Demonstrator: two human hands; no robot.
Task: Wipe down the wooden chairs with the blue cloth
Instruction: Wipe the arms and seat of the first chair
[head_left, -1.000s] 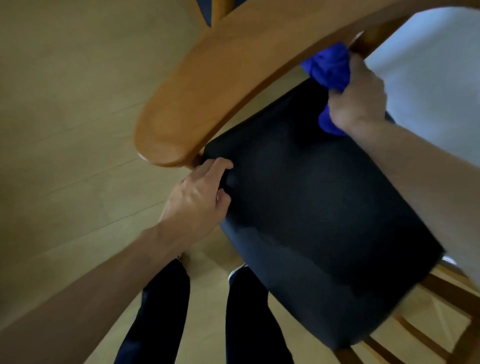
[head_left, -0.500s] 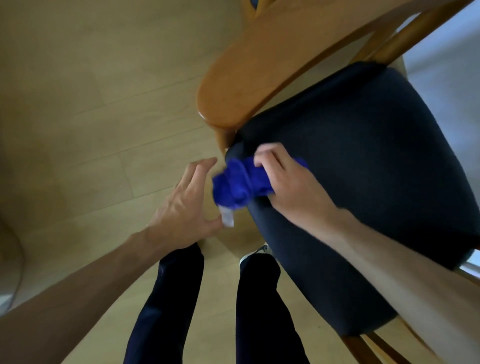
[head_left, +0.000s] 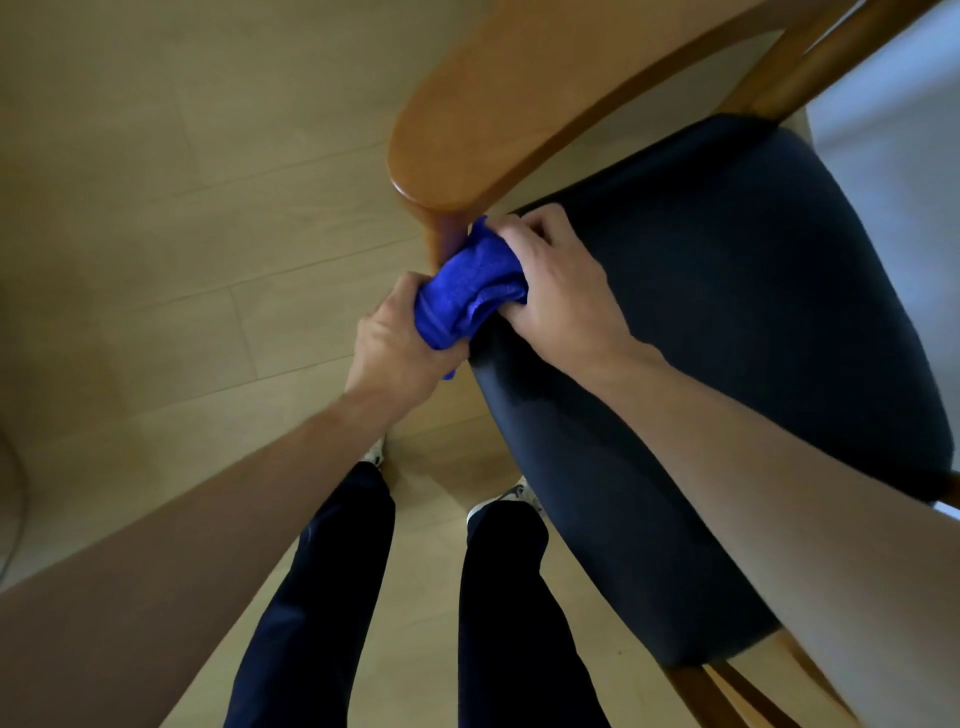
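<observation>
Cloth of bright blue colour, one blue cloth (head_left: 467, 296), is bunched up between the two hands, just below the end of the curved backrest (head_left: 519, 98) and against the wooden post (head_left: 444, 241) under it. The left hand (head_left: 397, 345) grips the lower part of the cloth with curled fingers, and a small corner of the cloth comes out under this hand. The right hand (head_left: 561, 291) grips the upper part, with its fingers closed over the folds near the post. Both hands are touching the cloth, and they are very near to each other.

Only one wooden chair (head_left: 789, 67) is in view. Its dark seat cushion (head_left: 727, 364) lies just beside the cloth, on the right, and the right forearm crosses over it. At the bottom right, some wooden rails (head_left: 727, 691) of the frame show under the cushion.

Below the hands stand two legs in dark trousers (head_left: 322, 597), and two light shoes (head_left: 514, 496) show partly on the pale wooden floor (head_left: 156, 208). The backrest hides the floor behind it.
</observation>
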